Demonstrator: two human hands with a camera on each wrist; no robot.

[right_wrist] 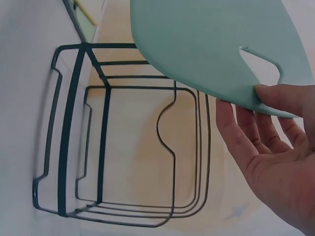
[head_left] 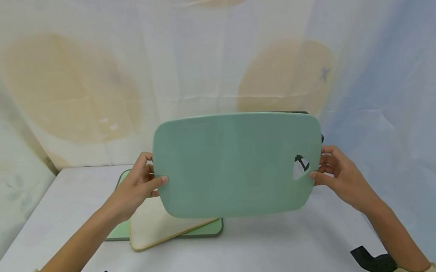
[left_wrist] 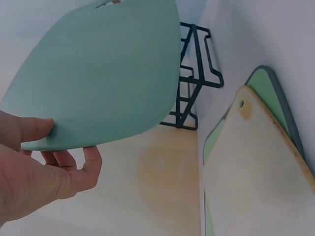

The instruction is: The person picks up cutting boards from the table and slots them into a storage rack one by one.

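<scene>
Cream board (head_left: pixel 159 225) lies atop green board (head_left: pixel 207 230) on white surface (head_left: pixel 253 255); black wire rack (right_wrist: pixel 123 147) stands before patterned backdrop cloth (head_left: pixel 78 79)

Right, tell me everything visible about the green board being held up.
The green board is a matte, pale mint rounded rectangle, plastic by its look, with a cut-out handle hole near its right end. It is held in the air, tilted, above the table. The left hand pinches its left edge and the right hand its right edge.
</scene>
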